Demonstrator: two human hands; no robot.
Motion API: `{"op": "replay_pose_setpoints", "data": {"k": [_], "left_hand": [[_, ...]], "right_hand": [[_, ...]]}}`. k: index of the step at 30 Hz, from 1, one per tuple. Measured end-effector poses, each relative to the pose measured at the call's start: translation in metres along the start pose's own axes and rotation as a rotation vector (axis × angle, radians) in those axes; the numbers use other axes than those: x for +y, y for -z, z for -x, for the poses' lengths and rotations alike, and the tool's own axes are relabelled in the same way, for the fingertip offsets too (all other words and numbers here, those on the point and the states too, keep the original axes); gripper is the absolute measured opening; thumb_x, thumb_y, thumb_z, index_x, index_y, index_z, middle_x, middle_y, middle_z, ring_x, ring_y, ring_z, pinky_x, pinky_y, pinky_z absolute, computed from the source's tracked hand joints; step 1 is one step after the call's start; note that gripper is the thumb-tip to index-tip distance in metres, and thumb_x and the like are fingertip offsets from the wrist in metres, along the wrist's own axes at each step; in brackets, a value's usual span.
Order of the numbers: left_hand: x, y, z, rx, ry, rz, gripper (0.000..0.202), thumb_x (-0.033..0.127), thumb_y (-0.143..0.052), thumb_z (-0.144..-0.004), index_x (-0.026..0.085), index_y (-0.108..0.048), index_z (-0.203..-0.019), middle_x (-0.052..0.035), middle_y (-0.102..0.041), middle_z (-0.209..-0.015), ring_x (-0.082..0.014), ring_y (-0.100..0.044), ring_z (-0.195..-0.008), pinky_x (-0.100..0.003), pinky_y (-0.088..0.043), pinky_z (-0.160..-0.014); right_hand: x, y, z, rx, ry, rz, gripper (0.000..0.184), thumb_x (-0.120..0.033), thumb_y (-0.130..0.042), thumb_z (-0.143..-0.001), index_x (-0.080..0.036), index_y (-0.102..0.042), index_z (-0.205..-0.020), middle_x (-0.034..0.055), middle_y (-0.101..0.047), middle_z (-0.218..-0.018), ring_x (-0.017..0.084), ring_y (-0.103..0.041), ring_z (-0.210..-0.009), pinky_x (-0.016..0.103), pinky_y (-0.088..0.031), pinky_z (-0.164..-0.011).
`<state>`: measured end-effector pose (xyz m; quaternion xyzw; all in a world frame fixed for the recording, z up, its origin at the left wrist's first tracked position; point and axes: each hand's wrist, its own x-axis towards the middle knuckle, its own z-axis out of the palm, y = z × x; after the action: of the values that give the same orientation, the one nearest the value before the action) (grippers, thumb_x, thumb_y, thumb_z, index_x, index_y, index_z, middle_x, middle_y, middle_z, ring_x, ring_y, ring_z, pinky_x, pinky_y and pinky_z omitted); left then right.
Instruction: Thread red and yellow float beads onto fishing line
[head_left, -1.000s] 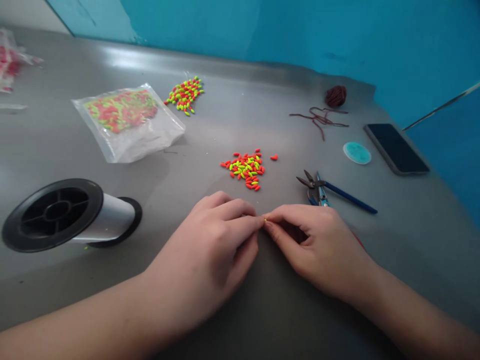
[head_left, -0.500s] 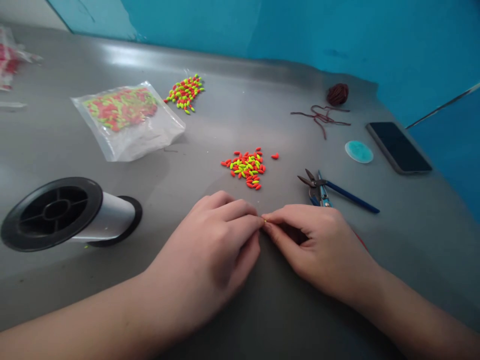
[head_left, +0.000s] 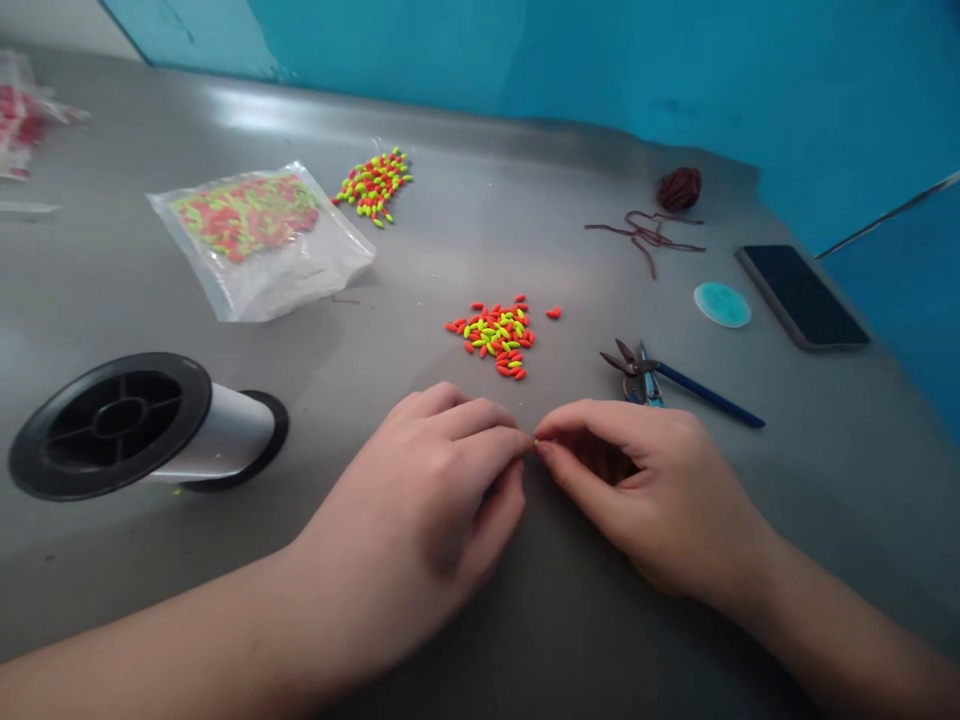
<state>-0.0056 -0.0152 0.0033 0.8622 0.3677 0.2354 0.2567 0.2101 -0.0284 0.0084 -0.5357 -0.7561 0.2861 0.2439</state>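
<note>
My left hand (head_left: pixel 427 490) and my right hand (head_left: pixel 656 490) meet fingertip to fingertip low over the table. A tiny yellow-green bead (head_left: pixel 536 443) shows as a speck at the pinched thumb and forefinger of the right. The left fingers are pressed together too, but what is in them is hidden. Just beyond the hands lies a small heap of red and yellow-green oval beads (head_left: pixel 496 334), with one red bead (head_left: pixel 553 313) apart on its right. Blue-handled cutters (head_left: pixel 705 393) lie past my right hand, partly covered by it, alongside a light-blue tool (head_left: pixel 651 388).
At left stands a black-flanged spool (head_left: pixel 225 430) of clear line. Behind it are a plastic bag of beads (head_left: pixel 289 275) and a second bead heap (head_left: pixel 375 185). Brown cord (head_left: pixel 679 188), a turquoise disc (head_left: pixel 722 304) and a phone (head_left: pixel 802 297) lie at right.
The right hand's knuckles have risen slightly and its fingers arch more, with the pinch kept. A red strand beside the right wrist no longer shows. The whole view has shifted a little.
</note>
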Motion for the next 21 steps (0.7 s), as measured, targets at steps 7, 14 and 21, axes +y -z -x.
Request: {"op": "replay_pose_setpoints", "data": {"k": [7,14,21], "left_hand": [[0.0008,0.0001,0.0011,-0.013,0.031,0.000,0.024,0.014,-0.054,-0.107,0.017,-0.074,-0.094,-0.0071,-0.079,-0.105,-0.0257,-0.068,-0.096,-0.046,-0.055,-0.086],[-0.0001,-0.0003,0.0027,-0.013,0.035,-0.010,0.024,0.015,-0.054,-0.106,0.018,-0.075,-0.096,-0.0073,-0.079,-0.108,-0.0265,-0.067,-0.097,-0.047,-0.055,-0.087],[-0.0018,-0.0016,0.0004,-0.025,0.042,-0.011,0.025,0.016,-0.054,-0.107,0.018,-0.075,-0.094,-0.0070,-0.078,-0.109,-0.0267,-0.066,-0.098,-0.047,-0.056,-0.089]], "right_hand": [[-0.0001,0.0011,-0.0011,0.010,-0.034,-0.011,0.016,-0.010,-0.069,-0.095,-0.024,-0.077,-0.091,-0.0087,-0.073,-0.071,0.008,-0.065,-0.060,0.021,-0.047,-0.054],[-0.0017,0.0020,-0.0024,-0.021,-0.057,-0.016,0.018,-0.011,-0.068,-0.096,-0.025,-0.078,-0.090,-0.0071,-0.075,-0.072,0.011,-0.066,-0.061,0.024,-0.048,-0.056],[-0.0015,0.0010,-0.0029,-0.038,-0.068,-0.009,0.018,-0.012,-0.067,-0.097,-0.024,-0.078,-0.088,-0.0066,-0.074,-0.070,0.011,-0.066,-0.060,0.025,-0.047,-0.055]]}}
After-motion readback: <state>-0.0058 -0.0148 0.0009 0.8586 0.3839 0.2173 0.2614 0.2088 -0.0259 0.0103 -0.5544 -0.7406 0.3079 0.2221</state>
